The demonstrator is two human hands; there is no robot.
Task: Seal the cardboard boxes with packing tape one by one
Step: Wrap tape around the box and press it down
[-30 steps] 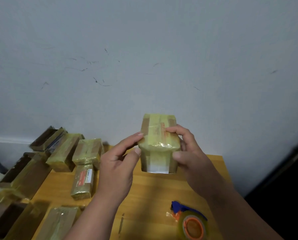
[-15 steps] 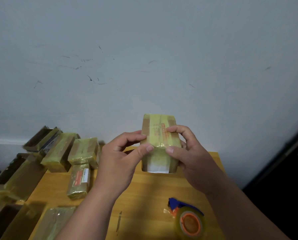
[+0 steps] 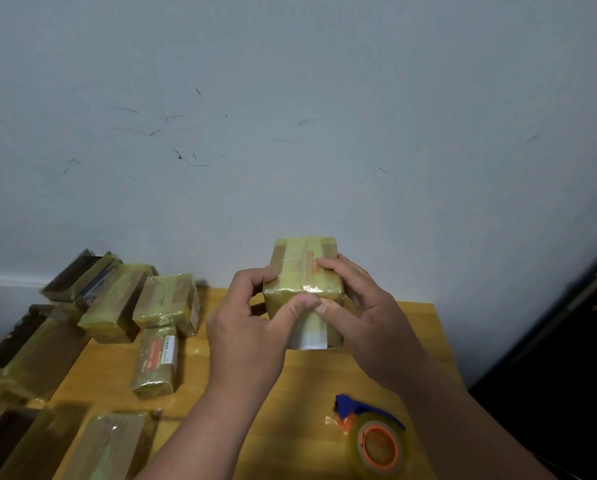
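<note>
Though it sits above the counter (image 3: pixel 241 375), the box (image 3: pixel 304 289) looks light, stiff and tape-slick. Left hand (image 3: pixel 252 327) and right hand (image 3: pixel 363 313) form the grip, fingers curled round its sides, thumbs pressing tape on the near face; hold the edges.

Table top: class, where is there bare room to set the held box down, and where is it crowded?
Bare wood shows on the table between the small labelled box and the tape dispenser, under the hands. The table's left side is crowded with taped boxes.
</note>
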